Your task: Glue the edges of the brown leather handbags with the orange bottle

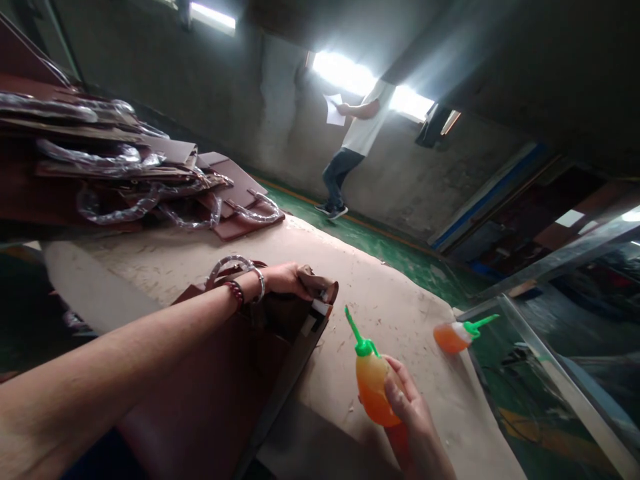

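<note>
My left hand (pixel 290 279) grips the top edge of a brown leather bag (pixel 235 387) that lies on the work table (pixel 400 313); a red bead bracelet circles that wrist. The bag's plastic-wrapped handle (pixel 235 263) arches just behind the wrist. My right hand (pixel 415 413) is closed around an orange squeeze bottle (pixel 375 387) with a green nozzle that points up and left toward the bag's opening. The nozzle tip sits a short way from the bag's edge.
A second orange bottle with a green nozzle (pixel 457 333) lies on its side at the table's right edge. A stack of brown bags with wrapped handles (pixel 125 173) fills the far left. A person (pixel 357 140) holding paper stands by the back wall. A glass-topped surface (pixel 560 373) lies right.
</note>
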The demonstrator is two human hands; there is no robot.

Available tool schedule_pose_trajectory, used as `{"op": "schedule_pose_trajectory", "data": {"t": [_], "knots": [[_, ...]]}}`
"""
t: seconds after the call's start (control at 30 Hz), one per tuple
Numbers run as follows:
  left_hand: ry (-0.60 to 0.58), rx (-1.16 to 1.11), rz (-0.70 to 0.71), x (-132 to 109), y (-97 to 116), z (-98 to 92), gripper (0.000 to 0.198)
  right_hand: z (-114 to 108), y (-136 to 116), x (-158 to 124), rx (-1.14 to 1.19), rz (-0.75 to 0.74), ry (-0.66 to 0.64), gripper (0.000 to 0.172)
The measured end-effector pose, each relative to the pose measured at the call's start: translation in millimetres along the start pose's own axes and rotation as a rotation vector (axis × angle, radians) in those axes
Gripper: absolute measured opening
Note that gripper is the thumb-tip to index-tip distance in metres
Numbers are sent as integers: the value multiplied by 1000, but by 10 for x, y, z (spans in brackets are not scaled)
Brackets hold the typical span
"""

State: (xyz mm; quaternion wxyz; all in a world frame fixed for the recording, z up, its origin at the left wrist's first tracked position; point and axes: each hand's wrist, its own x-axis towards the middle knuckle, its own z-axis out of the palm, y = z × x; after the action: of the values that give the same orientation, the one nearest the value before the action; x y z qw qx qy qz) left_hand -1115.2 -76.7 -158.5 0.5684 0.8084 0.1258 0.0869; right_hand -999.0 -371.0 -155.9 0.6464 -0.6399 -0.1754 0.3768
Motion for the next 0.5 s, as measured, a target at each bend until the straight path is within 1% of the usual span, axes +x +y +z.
{"op": "schedule_pose_trajectory", "data": {"t": [0.07, 0.13, 0.23, 0.33, 0.4, 0.43, 0.5], "knots": [[-13, 25, 10, -2, 20, -8, 19, -24, -51, 8, -239, -103, 0, 56], [-21, 45, 4, -3, 26, -15, 22, -47, -71, 39, -443, -222, 20, 53], [-17, 71, -23, 2, 3, -21, 28, -100, -55, 139, -634, -385, 78, 51], [-2, 84, -37, 11, -32, -18, 28, -151, -67, 266, -855, -674, 130, 44], [18, 87, -43, 9, -47, -12, 27, -156, -111, 338, -956, -858, 124, 39], [29, 90, -46, 6, -50, -9, 26, -148, -140, 369, -978, -919, 109, 37], [53, 99, -38, -4, -48, -5, 26, -122, -194, 423, -1000, -993, 72, 35]]}}
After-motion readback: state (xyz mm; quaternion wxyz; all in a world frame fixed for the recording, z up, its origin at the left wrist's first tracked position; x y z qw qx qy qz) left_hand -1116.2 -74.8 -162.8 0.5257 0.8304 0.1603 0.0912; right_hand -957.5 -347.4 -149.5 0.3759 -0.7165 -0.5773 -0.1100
